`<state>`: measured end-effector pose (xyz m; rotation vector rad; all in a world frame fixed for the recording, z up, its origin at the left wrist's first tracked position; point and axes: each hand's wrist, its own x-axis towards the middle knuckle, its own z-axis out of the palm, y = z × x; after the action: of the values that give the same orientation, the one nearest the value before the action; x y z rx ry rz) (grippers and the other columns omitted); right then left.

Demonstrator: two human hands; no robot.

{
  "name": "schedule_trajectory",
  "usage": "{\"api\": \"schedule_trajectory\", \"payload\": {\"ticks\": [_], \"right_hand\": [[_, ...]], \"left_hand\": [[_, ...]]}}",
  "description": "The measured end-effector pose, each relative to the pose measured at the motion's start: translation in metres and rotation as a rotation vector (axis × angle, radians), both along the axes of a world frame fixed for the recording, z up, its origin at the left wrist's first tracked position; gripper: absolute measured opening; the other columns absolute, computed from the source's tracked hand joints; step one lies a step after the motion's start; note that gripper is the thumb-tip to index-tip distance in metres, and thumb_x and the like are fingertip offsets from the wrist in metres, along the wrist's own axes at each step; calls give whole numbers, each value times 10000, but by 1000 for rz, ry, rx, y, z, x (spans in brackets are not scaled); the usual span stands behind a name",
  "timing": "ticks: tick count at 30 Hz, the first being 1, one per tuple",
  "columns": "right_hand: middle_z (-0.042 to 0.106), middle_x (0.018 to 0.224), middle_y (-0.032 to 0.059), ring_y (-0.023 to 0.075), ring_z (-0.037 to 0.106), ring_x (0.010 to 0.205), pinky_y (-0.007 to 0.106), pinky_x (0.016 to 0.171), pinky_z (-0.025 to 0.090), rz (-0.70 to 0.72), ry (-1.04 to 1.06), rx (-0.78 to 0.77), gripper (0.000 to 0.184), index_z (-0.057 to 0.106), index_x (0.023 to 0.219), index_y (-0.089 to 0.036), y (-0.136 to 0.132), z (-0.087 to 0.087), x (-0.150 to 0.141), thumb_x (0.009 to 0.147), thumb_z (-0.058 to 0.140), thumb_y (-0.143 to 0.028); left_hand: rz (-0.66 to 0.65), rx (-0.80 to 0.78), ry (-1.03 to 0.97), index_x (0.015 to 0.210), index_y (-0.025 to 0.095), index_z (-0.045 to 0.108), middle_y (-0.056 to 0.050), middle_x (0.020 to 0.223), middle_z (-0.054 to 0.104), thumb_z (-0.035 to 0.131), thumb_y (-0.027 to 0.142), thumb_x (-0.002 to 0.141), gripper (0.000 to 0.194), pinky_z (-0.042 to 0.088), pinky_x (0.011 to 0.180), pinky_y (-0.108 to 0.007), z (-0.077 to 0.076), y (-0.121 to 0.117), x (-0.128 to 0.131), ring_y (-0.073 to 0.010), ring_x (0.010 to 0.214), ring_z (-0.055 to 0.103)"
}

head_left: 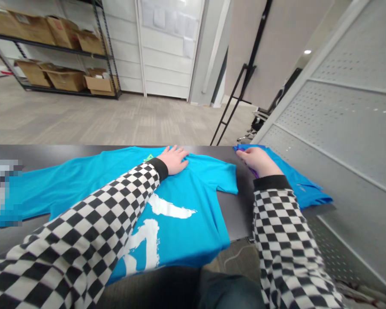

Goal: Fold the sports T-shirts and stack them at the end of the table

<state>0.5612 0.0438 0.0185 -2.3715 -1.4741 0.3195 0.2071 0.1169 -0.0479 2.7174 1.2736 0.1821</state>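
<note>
The left hand (175, 159) lies open, unclenched, its palm pressing a bright blue printed T-shirt (193, 236) spread across the dark table (234, 210), keeping it flat. At upper right, the right hand (259, 162) rests on a folded blue garment (305, 191) beside purple cloth (244, 148); whether it grasps anything, I cannot tell.

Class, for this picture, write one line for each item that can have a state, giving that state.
Left hand: open, flat on the T-shirt.
Right hand: open, on the folded garment.
Blue T-shirt: spread out, front edge overhanging the table.
Folded garment: blue, folded.
Purple cloth: partly under the right hand.
Cardboard boxes: shelved, some open.
</note>
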Motion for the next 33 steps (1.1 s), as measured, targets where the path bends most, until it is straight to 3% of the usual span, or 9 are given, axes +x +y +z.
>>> {"api": "schedule_trajectory", "payload": {"ticks": [2, 5, 10, 15, 18, 20, 24, 26, 33], "right_hand": [[729, 765, 107, 216, 643, 625, 375, 659, 547, -37, 72, -97, 496, 768, 900, -187, -9, -7, 11, 1119, 611, -603], [657, 648, 54, 190, 568, 507, 353, 551, 506, 32, 167, -197, 579, 740, 835, -218, -12, -21, 10, 981, 736, -778], [620, 575, 16, 188, 544, 477, 324, 494, 464, 62, 217, -92, 615, 764, 939, -222, -9, -31, 0, 830, 866, -819], [695, 738, 64, 247, 714, 692, 320, 579, 583, 1, 580, 213, 455, 706, 1004, -235, -12, -40, -2, 959, 784, -681], [742, 835, 96, 287, 776, 818, 366, 686, 656, -27, 754, 255, 278, 697, 1171, -244, -15, -45, -4, 1050, 665, -492], [749, 842, 87, 285, 774, 809, 371, 680, 655, -57, 821, 277, 237, 707, 1219, -257, -16, -45, -6, 1022, 686, -387], [810, 909, 53, 259, 786, 797, 358, 680, 660, -86, 1037, 379, 451, 745, 1290, -280, -21, -43, -16, 859, 869, -232], [844, 970, 60, 261, 811, 818, 373, 712, 681, -66, 1129, 354, 543, 740, 1368, -277, -21, -43, -23, 853, 899, -215], [879, 1041, 123, 298, 855, 988, 446, 913, 723, -46, 1164, 303, 420, 793, 1324, -206, -16, -46, -31, 914, 838, -125]], "left_hand": [[3, 2, 3, 1685, 268, 545, -122, 1848, 418, 377, 521, 1146, 619, 209, 1408, -660, 0, 0, 0, -411, 1728, 331], [4, 3, 10, 1698, 254, 533, -136, 1854, 403, 369, 514, 1146, 631, 210, 1404, -668, -1, 0, 1, -424, 1731, 318], [8, 7, 10, 1695, 254, 536, -135, 1850, 410, 374, 514, 1144, 631, 212, 1404, -661, 1, -2, 1, -419, 1730, 323], [36, 9, 19, 1746, 179, 467, -175, 1868, 360, 359, 529, 1143, 706, 190, 1424, -606, 2, -5, 2, -384, 1750, 293], [64, 1, 28, 1783, 98, 383, -221, 1885, 283, 346, 597, 1131, 822, 165, 1431, -597, 1, -3, 3, -373, 1770, 242], [80, -4, 33, 1792, 79, 361, -224, 1892, 256, 340, 655, 1115, 889, 154, 1433, -604, -1, -2, 3, -371, 1776, 224], [80, -13, 39, 1804, 60, 335, -218, 1898, 230, 324, 738, 1087, 987, 146, 1434, -612, -3, 0, 4, -372, 1782, 201], [78, -10, 40, 1806, 59, 333, -214, 1899, 225, 319, 754, 1078, 1007, 146, 1434, -614, -3, 0, 4, -369, 1783, 197], [88, -19, 51, 1811, 58, 318, -210, 1903, 209, 323, 771, 1063, 1033, 132, 1437, -606, 0, -2, 4, -368, 1788, 175]]}}
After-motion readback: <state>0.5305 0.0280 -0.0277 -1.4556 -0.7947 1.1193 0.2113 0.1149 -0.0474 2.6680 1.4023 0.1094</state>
